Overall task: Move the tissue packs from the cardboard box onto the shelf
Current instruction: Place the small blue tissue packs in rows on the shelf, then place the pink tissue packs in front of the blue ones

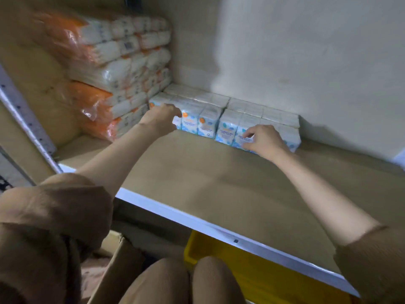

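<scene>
Two hands are at the far edge of the shelf (219, 183), both on the front row of blue-and-white tissue packs (208, 122) that stand against the back wall (306, 51). The left hand (161, 119) rests its curled fingers over the pack at the left end of the row, next to the stack of orange-wrapped bundles (114, 69). The right hand (264, 139) presses fingers and thumb against the face of a pack towards the right end; whether it is pinching that pack or only nudging it flush is hard to tell through the blur.

Judging by this, the step in hand is the seating of packs just set down, squaring them into line with a second row behind them. Neither hand carries a loose pack.

Most of the near shelf surface is bare. The cardboard box (118, 266) shows only as a flap at the near left, below the shelf edge, beside a yellow bin (252, 266); its contents are out of sight.

Next, the hands would need to let go, draw back over the shelf lip and go down to the box for more packs.
</scene>
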The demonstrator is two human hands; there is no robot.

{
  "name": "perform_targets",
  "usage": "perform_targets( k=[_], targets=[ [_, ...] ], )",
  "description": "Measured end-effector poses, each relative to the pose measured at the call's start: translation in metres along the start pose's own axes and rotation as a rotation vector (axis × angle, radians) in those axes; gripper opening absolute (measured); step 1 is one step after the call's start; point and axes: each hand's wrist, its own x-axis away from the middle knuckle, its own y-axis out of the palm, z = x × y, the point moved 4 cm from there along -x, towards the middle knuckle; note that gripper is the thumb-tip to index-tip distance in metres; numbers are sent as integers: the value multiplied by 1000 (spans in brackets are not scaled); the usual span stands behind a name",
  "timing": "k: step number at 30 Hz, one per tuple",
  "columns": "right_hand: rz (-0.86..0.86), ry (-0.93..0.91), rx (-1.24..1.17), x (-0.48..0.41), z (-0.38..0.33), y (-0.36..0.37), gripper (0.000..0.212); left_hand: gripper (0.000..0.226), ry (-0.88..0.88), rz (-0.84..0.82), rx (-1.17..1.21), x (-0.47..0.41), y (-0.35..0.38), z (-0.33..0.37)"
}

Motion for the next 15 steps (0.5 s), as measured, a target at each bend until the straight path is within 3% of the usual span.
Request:
perform_targets(
  k=[8, 15],
  targets=[
    [-169, -371, -99, 54, -119, 44, 33, 37, -31, -123, -100, 127, -2, -28],
    [-309, -645, -166, 111, -209, 88, 28, 34, -247, -210, -75, 258, 14, -104]
  ],
)
